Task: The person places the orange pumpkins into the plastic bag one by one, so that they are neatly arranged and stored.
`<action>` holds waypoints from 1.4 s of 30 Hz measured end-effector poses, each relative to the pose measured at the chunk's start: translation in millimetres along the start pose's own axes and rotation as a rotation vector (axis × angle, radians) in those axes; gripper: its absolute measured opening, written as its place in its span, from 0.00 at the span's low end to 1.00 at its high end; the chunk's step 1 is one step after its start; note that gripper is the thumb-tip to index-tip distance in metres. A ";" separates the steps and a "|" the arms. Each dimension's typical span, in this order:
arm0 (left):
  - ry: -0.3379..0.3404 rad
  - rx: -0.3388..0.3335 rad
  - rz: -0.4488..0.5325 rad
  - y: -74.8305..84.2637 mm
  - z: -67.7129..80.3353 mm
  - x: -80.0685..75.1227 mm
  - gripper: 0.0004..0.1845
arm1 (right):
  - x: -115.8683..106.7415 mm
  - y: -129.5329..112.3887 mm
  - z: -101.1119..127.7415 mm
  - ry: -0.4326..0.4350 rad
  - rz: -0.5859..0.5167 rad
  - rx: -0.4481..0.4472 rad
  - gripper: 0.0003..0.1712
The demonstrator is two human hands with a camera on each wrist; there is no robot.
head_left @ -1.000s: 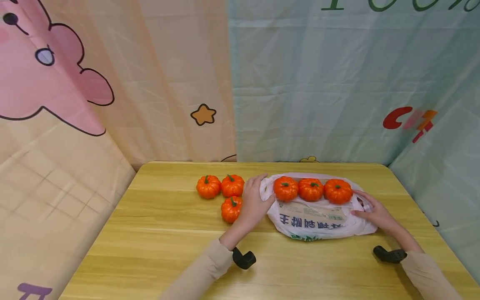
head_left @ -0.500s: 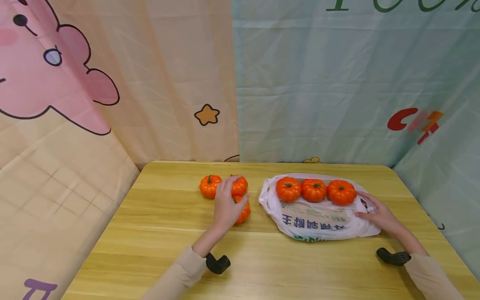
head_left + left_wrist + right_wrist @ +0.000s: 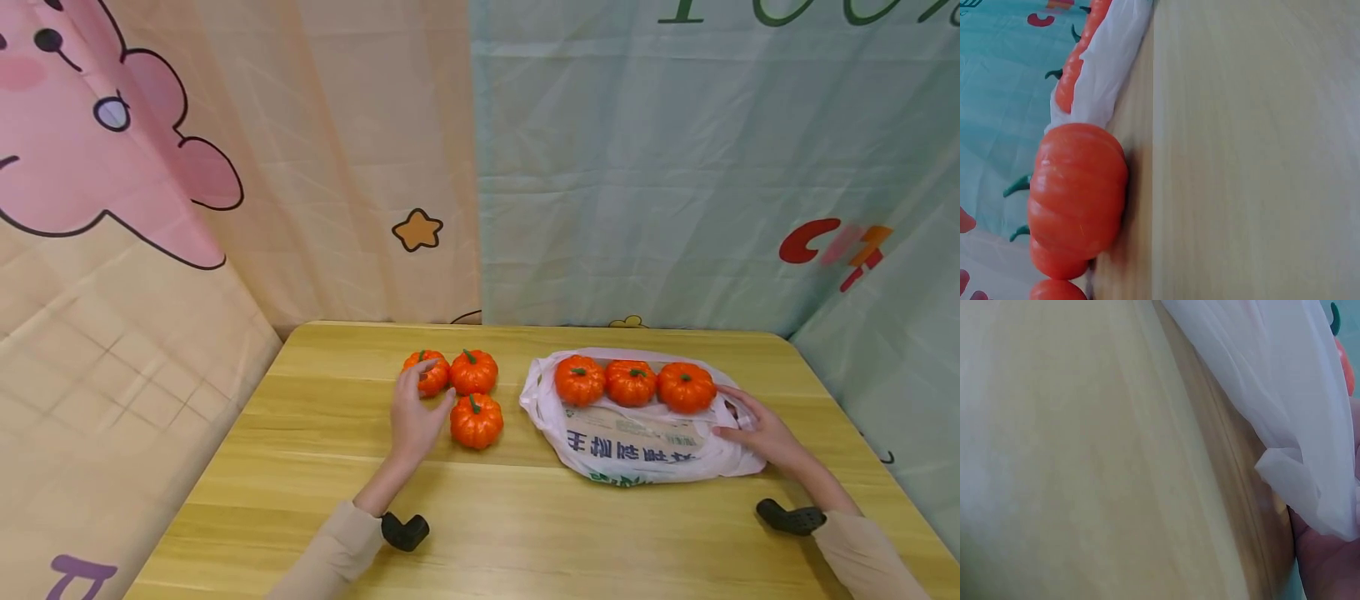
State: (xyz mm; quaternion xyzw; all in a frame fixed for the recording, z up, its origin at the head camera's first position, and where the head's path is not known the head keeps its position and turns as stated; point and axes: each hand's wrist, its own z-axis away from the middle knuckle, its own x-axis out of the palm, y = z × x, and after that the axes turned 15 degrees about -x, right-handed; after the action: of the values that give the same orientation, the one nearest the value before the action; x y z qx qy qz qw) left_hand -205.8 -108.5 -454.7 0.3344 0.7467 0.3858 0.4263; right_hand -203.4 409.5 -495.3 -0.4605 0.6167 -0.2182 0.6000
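Observation:
Toy pumpkins, orange with green stems, form a small cluster left of centre in the head view. My left hand (image 3: 415,417) is at the back-left pumpkin (image 3: 437,379), fingers overlapping it and thumb spread apart. Beside it sit the back-right pumpkin (image 3: 474,372) and the front pumpkin (image 3: 477,422). My right hand (image 3: 765,433) grips the right end of a white plastic bag (image 3: 720,467), thumb in front and fingers behind. Three pumpkins (image 3: 632,383) stand in a row in the bag's wide mouth. White plastic covers part of the right palm (image 3: 1332,565) in the right wrist view.
Everything stands on a wood-grain table (image 3: 525,533). Printed curtains (image 3: 360,167) hang along its back and sides. A black wrist device (image 3: 405,532) sits at the left cuff, another wrist device (image 3: 790,517) at the right cuff.
My left hand has let go of the bag's left end and moved left, past the front pumpkin, to the back-left pumpkin. The right hand stays at the bag's right end.

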 end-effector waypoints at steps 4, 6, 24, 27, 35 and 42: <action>0.044 0.005 -0.063 -13.1 -3.5 -6.2 0.26 | 0.3 -0.9 0.7 0.002 -0.002 0.003 0.43; 0.062 0.009 -0.099 -18.5 -5.3 -9.2 0.27 | 0.3 -1.0 1.0 0.002 -0.004 0.004 0.43; -0.098 -0.304 -0.114 -41.9 -32.3 -15.9 0.37 | -0.4 -1.0 1.4 0.009 -0.006 0.010 0.43; -0.125 -0.331 -0.105 -43.7 -36.9 -14.8 0.39 | -0.1 -1.5 1.0 0.010 -0.006 0.009 0.43; -0.183 -0.386 -0.093 -51.1 -48.0 -10.0 0.41 | 0.4 -2.3 0.1 0.011 0.001 0.010 0.44; -0.223 -0.408 -0.063 -56.5 -54.5 -8.9 0.41 | 0.0 -0.3 -1.0 0.007 0.008 0.013 0.44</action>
State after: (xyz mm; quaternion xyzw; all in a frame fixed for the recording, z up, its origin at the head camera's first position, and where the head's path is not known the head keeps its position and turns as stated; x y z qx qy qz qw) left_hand -260.5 -158.8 -481.5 0.2585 0.6116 0.4758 0.5769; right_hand -204.2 409.1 -494.9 -0.4532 0.6191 -0.2213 0.6019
